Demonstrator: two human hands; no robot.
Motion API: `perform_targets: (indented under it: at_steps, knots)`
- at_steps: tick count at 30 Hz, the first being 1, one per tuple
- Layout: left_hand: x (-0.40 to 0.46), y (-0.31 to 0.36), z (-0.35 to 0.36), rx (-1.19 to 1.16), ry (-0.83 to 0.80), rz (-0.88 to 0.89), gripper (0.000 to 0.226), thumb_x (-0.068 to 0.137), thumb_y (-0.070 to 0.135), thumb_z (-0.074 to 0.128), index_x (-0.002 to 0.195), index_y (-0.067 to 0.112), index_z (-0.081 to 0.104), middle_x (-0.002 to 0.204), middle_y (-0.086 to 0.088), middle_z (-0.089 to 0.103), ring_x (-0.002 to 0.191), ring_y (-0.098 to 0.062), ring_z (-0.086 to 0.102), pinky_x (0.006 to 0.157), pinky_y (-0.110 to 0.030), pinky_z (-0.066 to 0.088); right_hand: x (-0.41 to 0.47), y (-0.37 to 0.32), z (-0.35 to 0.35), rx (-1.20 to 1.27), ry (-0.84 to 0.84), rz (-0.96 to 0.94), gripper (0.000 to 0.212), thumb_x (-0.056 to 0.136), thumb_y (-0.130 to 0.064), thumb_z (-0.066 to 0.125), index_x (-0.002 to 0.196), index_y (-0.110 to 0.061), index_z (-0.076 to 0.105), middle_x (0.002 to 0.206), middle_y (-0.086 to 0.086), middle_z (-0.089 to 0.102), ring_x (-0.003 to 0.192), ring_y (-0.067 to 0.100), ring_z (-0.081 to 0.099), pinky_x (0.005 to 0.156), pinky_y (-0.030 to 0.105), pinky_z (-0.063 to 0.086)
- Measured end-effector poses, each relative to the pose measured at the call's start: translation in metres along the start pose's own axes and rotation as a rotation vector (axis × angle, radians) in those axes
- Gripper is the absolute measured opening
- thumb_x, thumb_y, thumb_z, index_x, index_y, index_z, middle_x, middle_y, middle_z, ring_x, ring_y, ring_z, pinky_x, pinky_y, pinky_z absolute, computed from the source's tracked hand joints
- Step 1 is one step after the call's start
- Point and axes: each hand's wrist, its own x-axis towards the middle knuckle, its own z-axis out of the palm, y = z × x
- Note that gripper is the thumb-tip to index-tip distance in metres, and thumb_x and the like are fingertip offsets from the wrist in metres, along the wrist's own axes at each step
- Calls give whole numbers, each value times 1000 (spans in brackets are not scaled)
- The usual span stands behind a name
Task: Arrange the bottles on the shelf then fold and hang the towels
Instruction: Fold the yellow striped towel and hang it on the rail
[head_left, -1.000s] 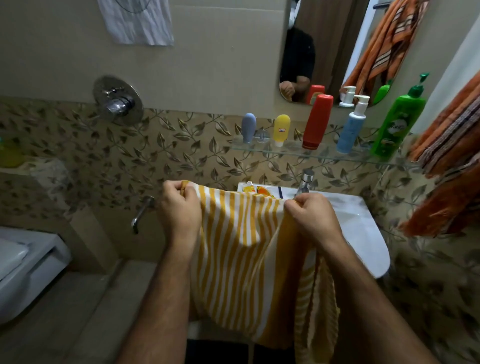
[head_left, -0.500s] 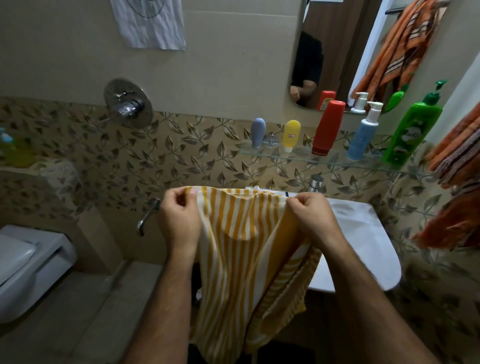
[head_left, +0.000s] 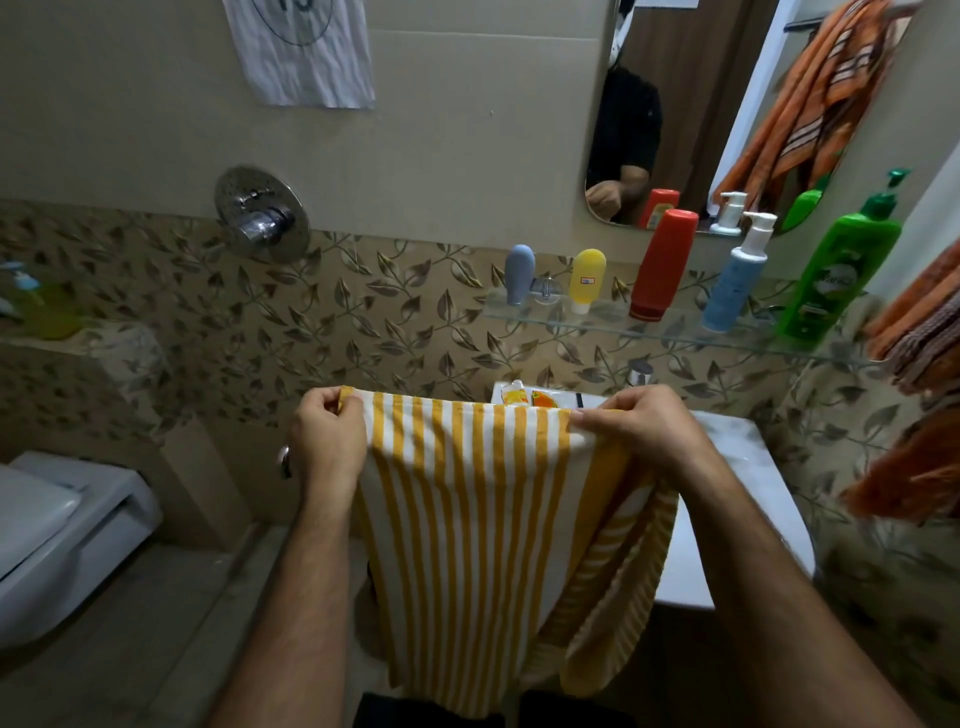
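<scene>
Leaf-patterned tiles ran behind the glass shelf (head_left: 675, 332) at the right of the frame, where five bottles already stood in a row: a grey-blue one (head_left: 519, 273), a yellow one (head_left: 587, 278), a red one (head_left: 662, 262), a blue pump bottle (head_left: 737, 275) and a green pump bottle (head_left: 836, 270). You held the yellow-striped towel (head_left: 467, 519) low in the centre, in front of the white sink (head_left: 748, 493). Your left hand (head_left: 327, 447) pinched its upper left corner and your right hand (head_left: 639, 431) gripped the upper right edge. Compared with a second earlier, your hands had drawn further apart and the top edge was pulled straighter, so the front panel hung flat while a folded layer drooped at the lower right. That suggested the bottle step was done and the fold was being squared up before hanging. Writing on the green pump bottle's label was too blurred to read; the yellow one's small sticker was illegible too.
</scene>
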Motion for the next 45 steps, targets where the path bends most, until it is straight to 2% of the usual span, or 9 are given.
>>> perform_targets:
  at_steps: [7, 14, 18, 23, 26, 29, 37, 42, 45]
  knots:
    - [-26, 22, 17, 84, 25, 192, 4, 89, 14, 60, 90, 16, 56, 84, 3, 57, 83, -19, 55, 73, -30, 43, 9, -4, 18, -104, 185, -33, 35, 80, -34, 70, 54, -12, 63, 49, -1, 56, 57, 20, 57, 54, 33, 46]
    - [-51, 31, 37, 62, -30, 317, 4, 87, 20, 65, 86, 18, 62, 80, 5, 64, 80, -21, 63, 75, -38, 53, 9, -13, 34, -125, 217, -167, 33, 80, -40, 68, 64, -12, 69, 60, 1, 66, 64, 20, 65, 60, 38, 56]
    - [-64, 36, 44, -80, -261, 332, 12, 84, 17, 73, 94, 23, 69, 82, 9, 69, 80, -11, 67, 76, -32, 57, 4, -17, 35, -49, 64, -282, 27, 83, -39, 74, 74, -14, 74, 70, 1, 71, 69, 13, 67, 65, 32, 53]
    - [-67, 38, 54, -65, -848, 241, 58, 86, 13, 72, 138, 29, 53, 85, 12, 67, 89, -5, 64, 96, -34, 53, -1, -18, 27, 10, -114, -425, 19, 89, -30, 70, 77, -17, 75, 69, -1, 69, 62, 1, 58, 60, 23, 45]
    - [-64, 40, 56, -19, -978, 250, 46, 91, 19, 66, 136, 25, 58, 123, 6, 68, 118, -6, 60, 105, -38, 48, -2, -16, 21, 15, -161, -439, 17, 92, -30, 67, 79, -21, 75, 71, -4, 69, 64, 1, 58, 61, 20, 44]
    - [-66, 44, 56, 84, -1109, 296, 29, 95, 21, 61, 124, 27, 66, 116, 6, 71, 111, -8, 64, 97, -33, 52, -5, -14, 17, -25, -199, -438, 19, 92, -33, 66, 79, -21, 74, 74, 2, 68, 65, 5, 57, 61, 21, 43]
    - [-71, 41, 70, 98, -574, 299, 8, 88, 15, 66, 92, 20, 69, 80, 8, 68, 78, -12, 64, 69, -25, 51, -9, -7, 11, 63, -193, -310, 19, 85, -24, 76, 101, -17, 66, 75, 1, 64, 67, 11, 58, 60, 27, 46]
    - [-67, 57, 69, 70, -336, 315, 19, 86, 13, 64, 81, 32, 63, 79, 12, 67, 82, -14, 66, 72, -28, 54, -17, 5, 7, 342, -279, -221, 12, 83, -11, 77, 81, -8, 66, 69, 0, 67, 64, 12, 62, 58, 22, 50]
    - [-68, 69, 66, 28, -282, 305, 14, 85, 15, 64, 82, 29, 65, 79, 11, 67, 81, -15, 66, 70, -27, 52, -17, 16, 15, 172, -186, -237, 8, 86, -8, 70, 79, -6, 67, 67, 3, 63, 61, 14, 58, 59, 33, 50]
